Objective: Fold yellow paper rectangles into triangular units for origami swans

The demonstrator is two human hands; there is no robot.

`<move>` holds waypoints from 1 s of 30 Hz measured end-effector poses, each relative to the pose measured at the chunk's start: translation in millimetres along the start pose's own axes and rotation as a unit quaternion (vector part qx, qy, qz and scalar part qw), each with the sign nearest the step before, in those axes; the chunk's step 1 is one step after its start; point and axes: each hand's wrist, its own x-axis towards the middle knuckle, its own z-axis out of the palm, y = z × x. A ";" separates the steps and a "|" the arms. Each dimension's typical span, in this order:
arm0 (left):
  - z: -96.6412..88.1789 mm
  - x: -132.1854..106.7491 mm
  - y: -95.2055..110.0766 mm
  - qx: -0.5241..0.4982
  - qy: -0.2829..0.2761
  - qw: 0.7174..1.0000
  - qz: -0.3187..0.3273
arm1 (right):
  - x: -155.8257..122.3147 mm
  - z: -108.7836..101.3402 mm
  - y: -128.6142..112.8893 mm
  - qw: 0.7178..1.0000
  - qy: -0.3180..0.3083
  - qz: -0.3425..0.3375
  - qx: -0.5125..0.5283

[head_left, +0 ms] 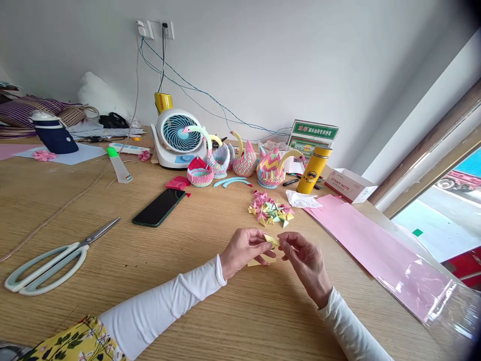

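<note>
Between my two hands is a small piece of folded yellow paper (271, 241). My left hand (243, 250) pinches its left side between thumb and fingers. The fingertips of my right hand (306, 263) close on its right edge. Below my left fingers, a flat yellow paper sheet (259, 261) lies on the table, partly covered by the hand. Just beyond my hands sits a loose pile of folded paper triangles (268, 208) in pink, yellow and green.
Paper swans (272, 170) stand at the back beside a white fan (178, 140). Scissors (56, 260) and a phone (160, 207) lie to the left. A yellow cylinder (314, 170), a sticky note box (349, 185) and pink paper (379, 250) are on the right.
</note>
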 end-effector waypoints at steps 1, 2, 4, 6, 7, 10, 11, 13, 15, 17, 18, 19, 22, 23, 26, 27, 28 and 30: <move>0.1 -0.1 -0.3 0.006 0.007 1.000 -0.001 | -0.6 0.7 -0.5 0.999 -0.003 -0.017 -0.032; 0.5 -0.2 -0.5 0.015 0.013 1.000 -0.002 | -1.0 1.5 -0.9 0.997 -0.003 -0.037 -0.064; 1.6 -0.8 -0.7 0.038 0.015 0.999 -0.005 | -1.8 3.3 -1.3 0.991 0.000 -0.073 -0.111; 2.7 -1.5 -0.5 0.060 0.008 0.998 -0.009 | -2.4 5.0 -1.2 0.986 0.000 -0.094 -0.134; 3.0 -1.7 -0.4 0.064 0.005 0.998 -0.011 | -2.5 5.5 -0.9 0.985 0.000 -0.100 -0.140; 3.0 -1.9 -0.1 0.045 0.005 0.999 -0.013 | -1.9 5.8 1.3 0.986 0.007 -0.093 -0.139; 2.8 -1.8 0.0 0.031 0.007 0.999 -0.014 | -1.3 5.4 2.3 0.989 0.007 -0.077 -0.129; 2.1 -1.7 0.1 0.002 0.008 1.000 -0.015 | 0.4 4.3 3.6 0.996 -0.003 -0.027 -0.088; 1.6 -1.6 0.5 -0.016 0.010 1.000 -0.012 | 2.3 3.0 3.1 0.999 -0.025 0.023 -0.025; 1.3 -1.7 1.0 -0.021 0.010 1.000 -0.004 | 3.7 2.1 0.4 0.997 -0.046 0.055 0.037; 1.3 -1.8 1.2 -0.020 0.009 1.000 0.000 | 4.0 1.8 -1.3 0.995 -0.053 0.065 0.060; 1.2 -1.9 1.3 -0.019 0.007 1.000 0.003 | 4.1 1.6 -3.1 0.993 -0.057 0.073 0.076; 1.4 -1.9 1.7 -0.011 -0.001 1.000 0.010 | 3.2 1.2 -6.6 0.988 -0.063 0.093 0.106; 1.7 -1.7 1.8 -0.007 -0.001 1.000 0.012 | 2.8 1.0 -7.2 0.987 -0.067 0.097 0.112; 3.2 -1.3 2.2 0.011 0.001 1.000 0.006 | 2.0 0.8 -7.4 0.985 -0.080 0.099 0.119; 3.9 -1.2 2.2 0.019 0.004 1.000 -0.001 | 2.0 1.1 -7.2 0.985 -0.084 0.096 0.117; 4.7 -1.2 2.1 0.027 0.009 1.000 -0.007 | 1.9 1.5 -6.7 0.985 -0.088 0.093 0.113; 6.1 -1.5 1.5 0.039 0.019 0.999 -0.014 | 1.8 2.9 -5.5 0.987 -0.094 0.086 0.101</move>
